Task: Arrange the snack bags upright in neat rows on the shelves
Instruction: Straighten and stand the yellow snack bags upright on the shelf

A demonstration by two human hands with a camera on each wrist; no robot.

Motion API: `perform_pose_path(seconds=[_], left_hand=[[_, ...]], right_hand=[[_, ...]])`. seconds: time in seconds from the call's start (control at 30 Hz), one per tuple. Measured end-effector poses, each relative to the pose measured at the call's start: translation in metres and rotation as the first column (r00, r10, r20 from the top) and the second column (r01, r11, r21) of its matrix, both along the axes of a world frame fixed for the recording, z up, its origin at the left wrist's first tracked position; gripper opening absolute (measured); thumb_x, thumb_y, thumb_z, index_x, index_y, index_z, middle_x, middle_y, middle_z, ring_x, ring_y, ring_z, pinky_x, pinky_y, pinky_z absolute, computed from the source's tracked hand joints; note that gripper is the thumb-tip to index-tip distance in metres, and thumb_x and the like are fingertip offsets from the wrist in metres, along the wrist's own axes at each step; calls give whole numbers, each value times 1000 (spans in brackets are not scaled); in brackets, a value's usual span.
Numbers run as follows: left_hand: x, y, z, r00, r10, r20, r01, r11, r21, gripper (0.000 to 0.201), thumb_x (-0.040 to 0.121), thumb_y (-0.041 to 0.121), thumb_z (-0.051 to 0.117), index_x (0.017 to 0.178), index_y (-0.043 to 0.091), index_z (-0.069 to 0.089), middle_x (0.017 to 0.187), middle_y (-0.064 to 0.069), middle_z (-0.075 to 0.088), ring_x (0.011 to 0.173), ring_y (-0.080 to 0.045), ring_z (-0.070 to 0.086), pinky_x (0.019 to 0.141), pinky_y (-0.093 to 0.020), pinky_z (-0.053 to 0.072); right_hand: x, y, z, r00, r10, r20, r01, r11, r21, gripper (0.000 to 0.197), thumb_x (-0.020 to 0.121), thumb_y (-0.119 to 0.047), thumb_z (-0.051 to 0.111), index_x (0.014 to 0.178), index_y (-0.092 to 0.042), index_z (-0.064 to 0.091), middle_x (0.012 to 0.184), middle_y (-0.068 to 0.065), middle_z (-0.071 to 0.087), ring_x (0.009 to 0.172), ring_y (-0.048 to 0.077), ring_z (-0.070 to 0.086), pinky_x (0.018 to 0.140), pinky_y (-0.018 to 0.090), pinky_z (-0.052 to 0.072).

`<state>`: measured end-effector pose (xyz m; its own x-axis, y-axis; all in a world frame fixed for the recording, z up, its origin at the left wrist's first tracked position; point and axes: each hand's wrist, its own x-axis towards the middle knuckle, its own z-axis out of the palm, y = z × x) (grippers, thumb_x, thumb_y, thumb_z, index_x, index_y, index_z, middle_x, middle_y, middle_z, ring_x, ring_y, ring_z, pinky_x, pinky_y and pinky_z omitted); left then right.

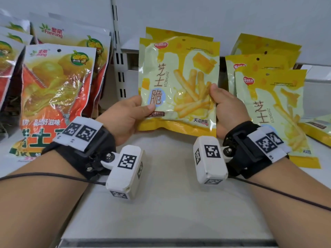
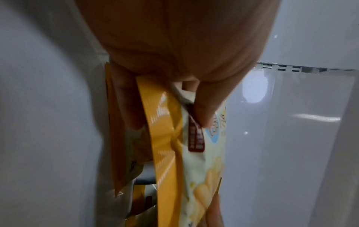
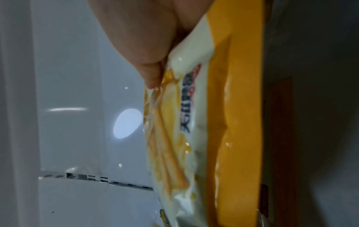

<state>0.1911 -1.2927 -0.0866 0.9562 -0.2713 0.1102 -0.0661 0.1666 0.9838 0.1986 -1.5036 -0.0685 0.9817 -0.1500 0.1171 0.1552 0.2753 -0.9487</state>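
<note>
1. Left hand (image 1: 125,117) reaches forward, palm turned inward, thumb on the front and fingers behind, pinching the lower left corner of the yellow cheese-stick bag (image 1: 179,83).
2. Right hand (image 1: 227,108) mirrors it, thumb up on the front, clamped on the bag's lower right edge.
3. Bag sits between the hands, upright, printed face toward the person, top seal up, long axis near vertical, bottom seal at the shelf (image 1: 170,203) surface.
4. A second same bag (image 1: 161,33) stands just behind it.
5. Right of the right hand: a row of cheese-stick bags (image 1: 272,108). Left of the left hand: orange snack bags (image 1: 57,83), upright.
</note>
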Motion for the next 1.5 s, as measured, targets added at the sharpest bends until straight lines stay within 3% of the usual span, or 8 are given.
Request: perform_pose_path(seconds=[0.23,0.5,0.8,0.9,1.07,1.23,1.37,1.5], left_hand=[[5,8,4,985,162,60,-161,987,-30,14,97,20,50,106,27,57,94,2,69,58,-10,67,39,-18,46],[3,8,6,983,147,106,-146,989,-22,16,98,21,49,109,29,57,93,0,72,52,-13,67,37,-16,43],[9,14,9,946,247,210,-226,967,-118,27,94,16,52,120,24,54,112,3,69,92,-14,69,65,-25,55],[6,12,11,939,247,238,-220,966,-134,32,92,17,54,123,24,54,113,3,69,103,-19,66,72,-30,55],[-8,0,18,950,-33,311,55,997,-62,54,84,58,56,124,23,58,133,1,58,115,-23,59,95,-41,50],[-11,-7,20,943,50,328,-37,998,-44,46,84,53,31,110,31,63,117,10,67,111,-9,61,87,-27,50],[0,2,17,863,347,368,-399,914,73,57,73,53,54,127,37,46,136,5,47,119,-9,45,92,-27,37],[7,9,10,912,331,244,-354,933,59,82,71,53,68,142,23,38,118,7,61,111,-13,58,99,-37,42]], right_hand=[[-4,6,-9,949,306,-82,-316,927,-202,20,87,2,55,97,-15,57,71,0,69,58,13,67,49,21,52],[-7,4,-3,953,288,-91,-302,911,-279,23,86,8,54,90,-15,56,56,-2,62,44,9,59,44,20,50],[-5,5,0,961,-127,244,217,895,-389,32,78,-14,73,96,-25,50,80,-7,53,73,8,54,71,27,44],[-15,14,2,971,85,221,13,914,-406,35,73,-33,76,98,-27,53,86,-8,58,78,8,59,73,31,48],[-27,29,0,927,330,179,-254,902,-349,108,43,-60,84,134,-31,33,126,-3,55,106,18,64,75,31,55],[-27,30,4,951,199,236,-155,969,-190,50,88,0,57,133,-15,41,120,10,63,94,26,68,72,33,57],[-26,26,3,954,189,231,-161,978,-135,22,94,-5,49,113,-14,55,95,3,71,70,18,69,57,25,54],[-24,19,1,932,305,195,-265,942,-208,19,81,-22,57,98,-14,61,67,3,70,55,13,62,53,21,50]])
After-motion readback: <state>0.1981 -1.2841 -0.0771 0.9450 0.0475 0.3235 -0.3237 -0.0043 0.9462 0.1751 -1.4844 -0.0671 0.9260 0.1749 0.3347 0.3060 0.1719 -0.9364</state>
